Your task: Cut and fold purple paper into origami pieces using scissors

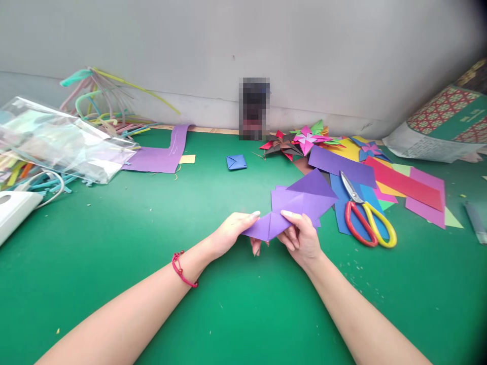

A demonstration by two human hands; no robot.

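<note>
A folded sheet of purple paper (271,224) is held up between both hands over the green table. My left hand (238,228) pinches its left corner, thumb on top and fingers curled underneath. On its near right side my right hand (302,237) grips the paper, thumb pressed on the face and fingers bent below. Behind it lie more purple sheets (304,197), partly overlapped by the held piece; where one ends and the other begins I cannot fully tell. Red-and-yellow-handled scissors (366,218) rest on coloured paper right of my right hand.
Several folded paper stars (279,144) and coloured strips (407,183) lie at the back right. A small folded blue paper (236,162) sits mid-table. Left are a clear plastic bag (72,139), pipe cleaners (102,101), cut purple paper (155,158) and a white device (15,213).
</note>
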